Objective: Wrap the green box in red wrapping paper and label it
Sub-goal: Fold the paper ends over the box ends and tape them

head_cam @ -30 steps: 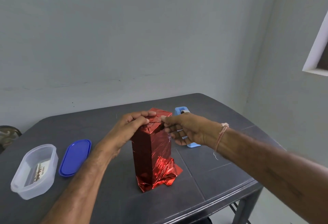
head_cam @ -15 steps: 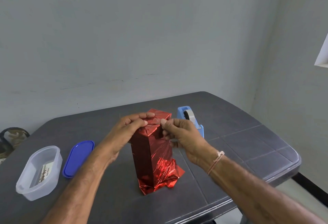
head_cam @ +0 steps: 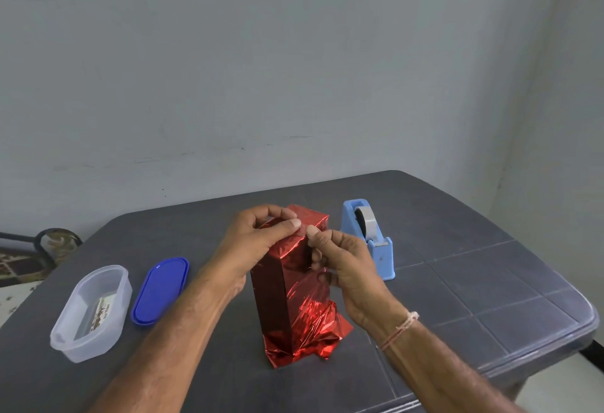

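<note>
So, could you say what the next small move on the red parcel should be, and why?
Probably press the right hand to smooth the top flap: the left hand pins the red wrapping paper there, and what looks like tape spans both thumbs.

Clear tub (head_cam: 75,348) beside blue lid (head_cam: 160,291), grey table (head_cam: 474,281)

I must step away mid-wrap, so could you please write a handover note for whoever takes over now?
Left hand pinches the top fold of the upright box wrapped in red foil paper on the dark grey table.
Right hand: grip on the same fold.
Done: sides wrapped.
Remaining: tape the top, tidy the crumpled bottom; blue plastic tape dispenser stands beside it. No label on it yet; a printed slip lies in the clear plastic tub, left.
</note>
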Action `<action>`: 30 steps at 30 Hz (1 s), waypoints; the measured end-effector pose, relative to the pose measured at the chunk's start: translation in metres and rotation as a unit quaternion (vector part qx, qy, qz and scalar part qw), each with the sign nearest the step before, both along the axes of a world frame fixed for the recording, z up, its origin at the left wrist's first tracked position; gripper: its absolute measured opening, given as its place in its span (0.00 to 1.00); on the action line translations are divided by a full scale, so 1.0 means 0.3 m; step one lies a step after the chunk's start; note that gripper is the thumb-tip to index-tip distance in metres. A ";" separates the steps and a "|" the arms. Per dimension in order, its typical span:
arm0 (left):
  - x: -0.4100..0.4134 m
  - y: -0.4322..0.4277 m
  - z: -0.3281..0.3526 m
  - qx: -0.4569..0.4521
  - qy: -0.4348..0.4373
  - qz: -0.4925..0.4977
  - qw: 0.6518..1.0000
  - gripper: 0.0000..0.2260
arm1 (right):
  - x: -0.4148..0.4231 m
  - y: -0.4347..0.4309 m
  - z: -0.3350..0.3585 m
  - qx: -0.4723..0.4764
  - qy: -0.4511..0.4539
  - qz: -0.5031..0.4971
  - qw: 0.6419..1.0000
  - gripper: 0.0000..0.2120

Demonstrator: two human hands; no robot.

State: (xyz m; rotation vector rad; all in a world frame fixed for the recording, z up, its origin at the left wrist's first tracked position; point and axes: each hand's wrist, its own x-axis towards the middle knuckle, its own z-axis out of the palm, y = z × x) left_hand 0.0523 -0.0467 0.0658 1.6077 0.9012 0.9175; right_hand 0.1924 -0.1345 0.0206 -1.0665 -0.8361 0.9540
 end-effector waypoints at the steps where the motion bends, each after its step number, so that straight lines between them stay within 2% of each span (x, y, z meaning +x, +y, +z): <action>1: -0.001 0.001 -0.001 -0.003 -0.002 0.000 1.000 0.08 | -0.001 0.004 -0.006 0.007 -0.002 -0.002 1.000 0.15; 4: -0.003 0.001 0.001 -0.006 -0.003 -0.001 1.000 0.08 | -0.004 0.012 -0.030 0.018 0.002 -0.015 1.000 0.19; 14: -0.006 0.015 0.002 -0.019 0.017 -0.009 1.000 0.11 | -0.001 0.012 -0.070 0.033 0.056 -0.001 0.998 0.13; 17: -0.005 0.009 0.003 -0.016 0.020 -0.011 1.000 0.11 | -0.002 0.010 -0.067 0.016 0.076 0.008 0.997 0.16; 25: -0.008 0.004 0.001 -0.014 0.020 -0.009 1.000 0.11 | -0.008 0.011 -0.060 0.007 0.068 0.000 0.998 0.18; 30: -0.016 0.004 -0.003 -0.019 0.001 0.011 1.000 0.10 | -0.017 0.015 -0.063 0.025 0.015 -0.039 0.999 0.20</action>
